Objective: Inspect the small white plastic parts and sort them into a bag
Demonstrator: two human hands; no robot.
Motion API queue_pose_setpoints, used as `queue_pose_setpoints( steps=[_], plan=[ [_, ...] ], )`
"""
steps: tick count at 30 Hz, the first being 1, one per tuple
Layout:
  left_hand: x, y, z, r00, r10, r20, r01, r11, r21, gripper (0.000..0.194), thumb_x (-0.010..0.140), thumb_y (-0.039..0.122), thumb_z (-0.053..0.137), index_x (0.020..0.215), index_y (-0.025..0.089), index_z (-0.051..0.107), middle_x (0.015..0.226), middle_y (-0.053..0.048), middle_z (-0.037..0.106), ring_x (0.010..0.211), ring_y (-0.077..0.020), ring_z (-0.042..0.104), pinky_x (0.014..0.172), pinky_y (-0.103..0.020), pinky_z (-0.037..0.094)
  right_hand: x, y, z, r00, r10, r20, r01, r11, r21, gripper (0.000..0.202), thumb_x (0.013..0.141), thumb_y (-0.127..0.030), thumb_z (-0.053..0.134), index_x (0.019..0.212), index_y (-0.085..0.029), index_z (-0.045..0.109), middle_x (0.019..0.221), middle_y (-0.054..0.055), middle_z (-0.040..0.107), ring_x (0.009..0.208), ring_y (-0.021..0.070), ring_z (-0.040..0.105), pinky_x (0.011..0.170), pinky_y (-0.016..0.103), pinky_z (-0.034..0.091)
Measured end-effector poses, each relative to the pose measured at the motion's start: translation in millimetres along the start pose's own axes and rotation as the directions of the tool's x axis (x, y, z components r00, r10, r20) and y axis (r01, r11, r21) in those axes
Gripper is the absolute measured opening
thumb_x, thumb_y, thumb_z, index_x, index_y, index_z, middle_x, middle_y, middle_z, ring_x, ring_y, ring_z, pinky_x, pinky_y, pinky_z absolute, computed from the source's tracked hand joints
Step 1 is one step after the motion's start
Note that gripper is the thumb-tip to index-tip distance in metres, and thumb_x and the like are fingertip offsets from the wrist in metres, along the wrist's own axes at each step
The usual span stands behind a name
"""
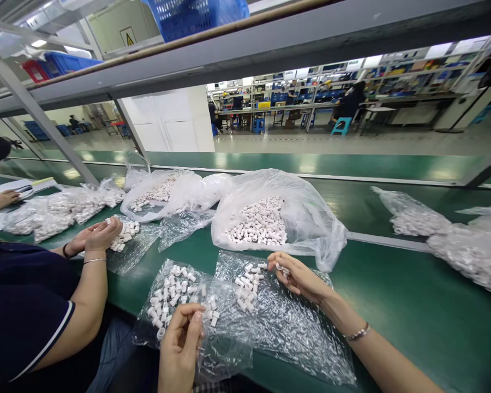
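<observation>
My left hand (180, 344) pinches the edge of a clear plastic bag (227, 352) at the near edge of the bench. Small white plastic fittings (174, 286) lie inside that bag. My right hand (297, 275) curls around a few white fittings (282, 269), above a flat clear bag (303, 333). A loose group of fittings (249, 281) sits on this flat bag, left of my right hand. Behind it, a large open translucent bag (306, 218) holds a heap of similar white fittings (264, 221).
A co-worker's hands (96, 237) are over white fittings at the left. Filled clear bags (57, 210) line the green bench (393, 305) there, and more bags (474, 251) lie at the right. Overhead runs a shelf (188, 60) with a blue basket (200, 16).
</observation>
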State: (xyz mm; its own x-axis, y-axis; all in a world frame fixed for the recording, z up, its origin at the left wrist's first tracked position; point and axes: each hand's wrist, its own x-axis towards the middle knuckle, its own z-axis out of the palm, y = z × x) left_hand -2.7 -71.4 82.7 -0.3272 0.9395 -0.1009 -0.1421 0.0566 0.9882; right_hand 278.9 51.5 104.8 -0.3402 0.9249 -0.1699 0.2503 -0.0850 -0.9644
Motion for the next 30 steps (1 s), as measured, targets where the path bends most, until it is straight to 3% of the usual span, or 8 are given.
queue_pose_setpoints(
  steps=[6, 10, 13, 16, 19, 23, 26, 30],
  plan=[
    [-0.2, 6.4, -0.6, 1.000, 0.020, -0.021, -0.020, 1.000, 0.003, 0.043, 0.079, 0.059, 0.068, 0.092, 0.018, 0.062, 0.059, 0.004, 0.045, 0.051, -0.0101, 0.038, 0.045, -0.018, 0.030, 22.5, 14.6, 5.6, 0.965, -0.226, -0.136, 0.079, 0.739, -0.670, 0.032, 0.091, -0.046, 0.055, 0.104, -0.018, 0.064, 0.076, 0.002, 0.057, 0.072, 0.0194, 0.053, 0.066, 0.031, 0.040],
    [0.3, 6.0, -3.0, 0.999, 0.024, -0.036, -0.024, 1.000, -0.009, 0.043, 0.080, 0.059, 0.068, 0.091, 0.018, 0.062, 0.059, 0.004, 0.045, 0.049, -0.0089, 0.037, 0.045, -0.018, 0.029, 20.9, 10.3, 3.5, 0.981, -0.165, -0.106, 0.077, 0.823, -0.563, 0.034, 0.093, -0.050, 0.052, 0.091, -0.018, 0.062, 0.072, 0.000, 0.055, 0.063, 0.0157, 0.049, 0.057, 0.027, 0.037],
    [1.4, 3.9, -3.9, 0.999, 0.015, -0.037, -0.016, 1.000, -0.020, 0.043, 0.080, 0.059, 0.068, 0.091, 0.018, 0.062, 0.058, 0.005, 0.044, 0.049, -0.0080, 0.036, 0.045, -0.017, 0.029, 11.2, 0.9, 1.7, 1.000, -0.001, -0.020, -0.002, 0.990, -0.139, 0.043, 0.097, -0.058, 0.039, 0.091, -0.020, 0.056, 0.072, -0.002, 0.050, 0.050, 0.0101, 0.033, 0.042, 0.022, 0.023],
    [2.1, 2.9, -3.7, 0.999, 0.011, -0.037, -0.012, 1.000, -0.022, 0.043, 0.080, 0.058, 0.068, 0.091, 0.018, 0.062, 0.058, 0.005, 0.044, 0.049, -0.0079, 0.037, 0.045, -0.016, 0.029, 3.2, -5.4, 5.2, 0.998, 0.040, 0.043, -0.043, 0.997, 0.068, 0.046, 0.098, -0.062, 0.033, 0.092, -0.021, 0.053, 0.069, -0.004, 0.045, 0.047, 0.0096, 0.024, 0.041, 0.022, 0.016],
    [1.9, 3.5, -3.7, 1.000, 0.019, -0.023, -0.019, 1.000, -0.012, 0.041, 0.081, 0.057, 0.067, 0.092, 0.018, 0.062, 0.058, 0.005, 0.044, 0.049, -0.0080, 0.036, 0.044, -0.017, 0.030, 1.7, -3.3, 14.2, 0.997, -0.079, -0.013, 0.074, 0.974, -0.212, 0.041, 0.099, -0.055, 0.042, 0.079, -0.021, 0.050, 0.066, -0.003, 0.047, 0.054, 0.0115, 0.038, 0.050, 0.023, 0.028],
    [0.8, 4.8, -5.0, 0.999, 0.022, -0.027, -0.022, 1.000, 0.007, 0.041, 0.081, 0.058, 0.066, 0.091, 0.019, 0.062, 0.058, 0.005, 0.044, 0.048, -0.0087, 0.037, 0.044, -0.018, 0.031, 5.6, 9.7, 26.3, 0.968, -0.247, 0.045, 0.203, 0.662, -0.721, 0.022, 0.098, -0.040, 0.048, 0.104, -0.021, 0.058, 0.076, 0.001, 0.062, 0.065, 0.0185, 0.055, 0.060, 0.028, 0.034],
    [0.4, 4.3, -5.8, 0.999, 0.019, -0.050, -0.019, 1.000, -0.006, 0.042, 0.080, 0.058, 0.068, 0.090, 0.018, 0.063, 0.057, 0.005, 0.045, 0.048, -0.0084, 0.037, 0.044, -0.017, 0.031, 7.1, 16.2, 28.8, 0.967, -0.230, 0.110, 0.216, 0.513, -0.831, 0.024, 0.098, -0.034, 0.047, 0.117, -0.021, 0.056, 0.076, 0.002, 0.065, 0.065, 0.0208, 0.057, 0.060, 0.029, 0.034],
    [0.6, 2.9, -6.4, 0.998, 0.009, -0.058, -0.010, 0.999, -0.030, 0.042, 0.079, 0.059, 0.069, 0.090, 0.018, 0.063, 0.056, 0.005, 0.044, 0.048, -0.0075, 0.036, 0.044, -0.016, 0.030, 3.9, 10.8, 20.9, 0.984, -0.175, 0.036, 0.159, 0.765, -0.624, 0.021, 0.095, -0.040, 0.052, 0.102, -0.021, 0.058, 0.074, 0.000, 0.059, 0.065, 0.0174, 0.054, 0.058, 0.026, 0.036]
  ],
)
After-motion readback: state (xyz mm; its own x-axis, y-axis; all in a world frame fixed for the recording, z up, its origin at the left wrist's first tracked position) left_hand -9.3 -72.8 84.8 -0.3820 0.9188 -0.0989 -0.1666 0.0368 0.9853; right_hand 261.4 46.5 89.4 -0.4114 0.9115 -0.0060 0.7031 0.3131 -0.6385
